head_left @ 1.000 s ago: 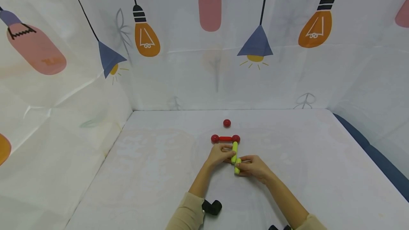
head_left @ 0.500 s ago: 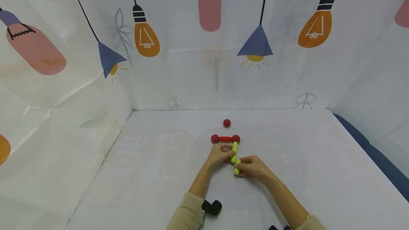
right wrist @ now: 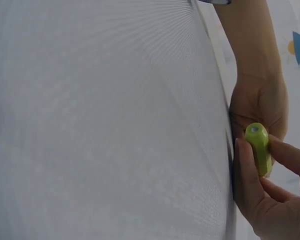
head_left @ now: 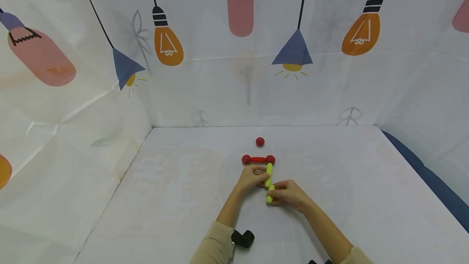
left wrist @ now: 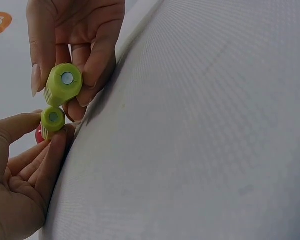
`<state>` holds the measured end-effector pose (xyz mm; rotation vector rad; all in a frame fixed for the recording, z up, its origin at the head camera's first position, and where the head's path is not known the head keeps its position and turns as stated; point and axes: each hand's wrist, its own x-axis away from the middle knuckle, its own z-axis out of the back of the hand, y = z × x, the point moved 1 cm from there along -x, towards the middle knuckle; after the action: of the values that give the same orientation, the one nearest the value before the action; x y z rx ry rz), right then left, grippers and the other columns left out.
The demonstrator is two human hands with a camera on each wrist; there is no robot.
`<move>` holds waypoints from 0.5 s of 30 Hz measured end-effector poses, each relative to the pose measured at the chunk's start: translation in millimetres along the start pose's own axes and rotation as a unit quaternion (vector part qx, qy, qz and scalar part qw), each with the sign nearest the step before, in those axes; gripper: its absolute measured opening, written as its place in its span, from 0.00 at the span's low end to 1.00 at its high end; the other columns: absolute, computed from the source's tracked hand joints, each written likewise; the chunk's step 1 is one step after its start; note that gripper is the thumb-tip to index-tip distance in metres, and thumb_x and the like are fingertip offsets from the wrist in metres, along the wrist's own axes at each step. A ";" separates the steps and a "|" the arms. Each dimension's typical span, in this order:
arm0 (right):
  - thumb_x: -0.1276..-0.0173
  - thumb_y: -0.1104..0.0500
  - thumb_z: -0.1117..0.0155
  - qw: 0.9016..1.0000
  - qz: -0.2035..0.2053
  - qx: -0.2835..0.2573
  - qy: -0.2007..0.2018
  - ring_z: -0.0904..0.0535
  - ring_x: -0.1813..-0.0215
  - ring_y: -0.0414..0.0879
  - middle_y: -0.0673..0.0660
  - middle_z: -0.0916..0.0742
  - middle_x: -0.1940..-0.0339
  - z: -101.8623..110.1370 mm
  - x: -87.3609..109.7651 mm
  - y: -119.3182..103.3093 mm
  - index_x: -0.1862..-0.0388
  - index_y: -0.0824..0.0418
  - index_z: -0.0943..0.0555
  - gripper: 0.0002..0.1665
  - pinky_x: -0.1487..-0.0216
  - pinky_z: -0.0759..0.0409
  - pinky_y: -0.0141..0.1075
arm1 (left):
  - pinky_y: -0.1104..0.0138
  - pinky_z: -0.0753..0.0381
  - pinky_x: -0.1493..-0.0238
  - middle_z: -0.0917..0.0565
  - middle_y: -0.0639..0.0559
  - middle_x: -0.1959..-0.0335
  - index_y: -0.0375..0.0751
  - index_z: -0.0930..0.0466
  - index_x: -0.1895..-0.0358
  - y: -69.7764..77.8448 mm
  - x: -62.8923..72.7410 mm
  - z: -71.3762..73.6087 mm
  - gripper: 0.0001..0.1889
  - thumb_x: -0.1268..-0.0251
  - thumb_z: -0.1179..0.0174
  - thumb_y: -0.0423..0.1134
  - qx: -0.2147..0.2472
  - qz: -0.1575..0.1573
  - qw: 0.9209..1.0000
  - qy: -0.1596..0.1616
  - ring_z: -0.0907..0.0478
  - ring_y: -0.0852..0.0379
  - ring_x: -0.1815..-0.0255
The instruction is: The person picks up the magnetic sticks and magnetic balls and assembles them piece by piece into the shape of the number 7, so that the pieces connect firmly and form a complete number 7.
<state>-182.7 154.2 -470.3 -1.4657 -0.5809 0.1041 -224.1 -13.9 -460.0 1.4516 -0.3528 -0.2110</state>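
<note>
My left hand (head_left: 252, 177) pinches a yellow-green magnetic rod (head_left: 269, 170) between thumb and fingers. Its far end meets the right-hand red ball (head_left: 270, 159) of a red bar (head_left: 258, 159), with another red ball (head_left: 246, 159) at the bar's left end. Nearer to me, my right hand (head_left: 291, 194) pinches a second yellow-green rod (head_left: 270, 195). In the left wrist view a pale round disc shows in the end of this second rod (left wrist: 66, 80), just above the first rod (left wrist: 53, 118). The two rods' near and far ends lie close together; whether they touch is hard to tell.
A loose red ball (head_left: 260, 141) lies on the white table (head_left: 183, 182) beyond the red bar. Printed white sheets (head_left: 220, 93) hang behind and at the sides. A black strap piece (head_left: 243, 238) is on my left wrist.
My right hand has drawn the nearer rod slightly toward me and to the left. The left hand, its rod and the red pieces hold their places.
</note>
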 end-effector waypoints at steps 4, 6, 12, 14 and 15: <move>0.36 0.64 0.38 1.000 0.000 0.006 -0.003 0.17 0.65 0.43 0.54 0.16 0.68 -1.6 -0.4 -1.1 0.49 0.85 0.29 0.26 0.59 0.17 0.39 | 0.60 0.16 0.65 0.15 0.33 0.64 0.21 0.25 0.49 -0.4 0.0 0.6 0.19 0.41 0.39 0.31 -0.008 0.005 1.000 0.000 0.16 0.51 0.71; 0.36 0.64 0.38 1.000 0.000 0.007 -0.002 0.17 0.65 0.43 0.54 0.16 0.68 -2.5 -0.4 -1.5 0.49 0.85 0.29 0.26 0.59 0.16 0.39 | 0.60 0.16 0.65 0.15 0.34 0.64 0.22 0.25 0.49 -0.5 -0.1 0.9 0.19 0.40 0.39 0.31 -0.008 0.006 1.000 -0.001 0.16 0.51 0.70; 0.37 0.64 0.37 1.000 -0.006 0.005 0.002 0.17 0.66 0.43 0.54 0.15 0.67 -3.7 -1.0 -0.4 0.48 0.85 0.30 0.27 0.60 0.16 0.39 | 0.59 0.16 0.64 0.15 0.33 0.63 0.21 0.25 0.49 -1.2 -0.2 0.9 0.19 0.40 0.39 0.31 0.000 0.009 1.000 -0.003 0.16 0.51 0.70; 0.38 0.64 0.36 1.000 -0.006 0.003 0.003 0.17 0.66 0.43 0.55 0.15 0.67 -4.1 -1.1 0.0 0.47 0.85 0.30 0.27 0.60 0.16 0.40 | 0.58 0.16 0.64 0.16 0.33 0.63 0.21 0.25 0.48 -1.4 -0.2 0.9 0.19 0.40 0.39 0.30 0.002 0.009 1.000 -0.003 0.16 0.51 0.70; 0.38 0.64 0.36 1.000 -0.006 0.003 0.003 0.17 0.66 0.43 0.55 0.15 0.67 -4.3 -1.3 0.2 0.47 0.85 0.29 0.27 0.60 0.16 0.40 | 0.58 0.16 0.64 0.16 0.33 0.63 0.21 0.25 0.48 -1.5 -0.2 0.9 0.19 0.40 0.39 0.30 0.002 0.008 1.000 -0.003 0.16 0.51 0.70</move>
<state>-181.9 149.8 -470.9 -1.4565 -0.5840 0.0911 -224.5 -14.9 -461.5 1.4522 -0.3706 -0.2010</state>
